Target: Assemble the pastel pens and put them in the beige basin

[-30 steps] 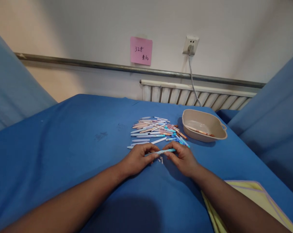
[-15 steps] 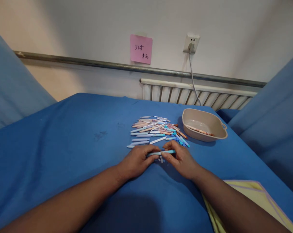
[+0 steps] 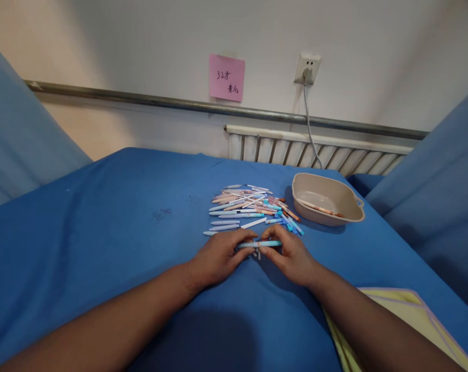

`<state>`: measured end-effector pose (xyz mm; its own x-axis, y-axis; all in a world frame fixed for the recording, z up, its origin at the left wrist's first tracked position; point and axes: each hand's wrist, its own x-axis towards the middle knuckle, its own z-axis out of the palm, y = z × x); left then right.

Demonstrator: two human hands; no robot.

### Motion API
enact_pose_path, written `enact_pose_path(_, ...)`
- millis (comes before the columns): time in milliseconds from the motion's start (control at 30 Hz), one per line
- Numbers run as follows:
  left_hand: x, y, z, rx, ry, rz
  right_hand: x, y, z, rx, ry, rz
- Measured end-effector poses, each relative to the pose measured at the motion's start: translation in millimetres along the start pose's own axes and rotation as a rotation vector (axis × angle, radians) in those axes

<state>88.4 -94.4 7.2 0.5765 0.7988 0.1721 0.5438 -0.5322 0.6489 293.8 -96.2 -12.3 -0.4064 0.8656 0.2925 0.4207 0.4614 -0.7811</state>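
A light-blue pen (image 3: 262,244) lies level between my two hands, just above the blue cloth. My left hand (image 3: 223,254) is closed on its paler left end, with thumb and fingers pinching it. On its turquoise right end, the fingers and thumb of my right hand (image 3: 290,254) are closed too. A small whitish bit (image 3: 259,254) shows below the pen between the hands; I cannot make out what it is. Right behind my hands lies a spread of pen parts (image 3: 237,204): pale barrels, white refills and blue, turquoise and orange pieces.
A beige plastic basin (image 3: 327,219) stands at the right with an orange-patterned pen (image 3: 319,207) inside. A folded yellow cloth (image 3: 404,315) lies under my right forearm. Behind the blue-covered table (image 3: 113,222) are a metal rail, a radiator (image 3: 288,150) and a plugged-in cord.
My right hand's fingers have shifted slightly along the pen, and the two pen sections look more closely in line. Both hands keep hold of it; the rest is unchanged.
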Motion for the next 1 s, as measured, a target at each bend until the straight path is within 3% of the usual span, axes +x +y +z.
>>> enact_pose_path(233,-1.5,-1.1,1.9,0.07,-0.003,0.044,1.5,-0.3,-0.8,-0.072,-0.073,0.011)
enact_pose_path(400,-1.9,-1.4,2.0,0.069,-0.007,0.05,0.8,-1.2,1.0,-0.021,-0.045,-0.002)
enact_pose_path(633,-3.1,-2.1,3.1,0.143,-0.012,0.079,1.6,-3.5,-0.6,-0.069,-0.138,0.008)
enact_pose_path(833,-2.3,-3.6,2.1,0.178,-0.039,0.061,-0.2,2.9,4.3,-0.024,-0.076,0.037)
enact_pose_path(1000,-1.8,-4.9,2.5,0.177,-0.041,0.076,0.9,1.5,4.7,-0.116,-0.143,0.009)
